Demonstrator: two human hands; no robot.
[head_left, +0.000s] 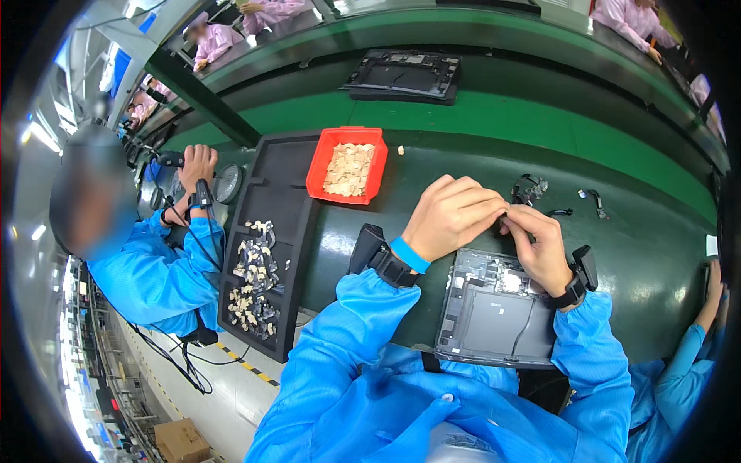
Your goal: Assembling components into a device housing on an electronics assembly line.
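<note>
My left hand point(454, 216) and my right hand point(540, 248) meet fingertip to fingertip, both closed in a pinch. Whatever sits between the fingers is too small and hidden to name. Just below them lies an opened laptop base point(494, 309), dark grey, with its circuit board and battery bare, at the near edge of the green bench. Beyond my hands is a small heap of dark cable parts point(529, 187). A short cable piece point(594, 202) lies to its right, and another small black piece point(560, 211) is close to my right hand.
A red bin point(315, 176) of small beige pieces stands left of my hands. Beside it, a black divided tray point(292, 255) holds dark cable parts with beige pieces. More dark laptop bases point(404, 76) are stacked at the back. Co-workers sit left point(154, 266) and right point(685, 363).
</note>
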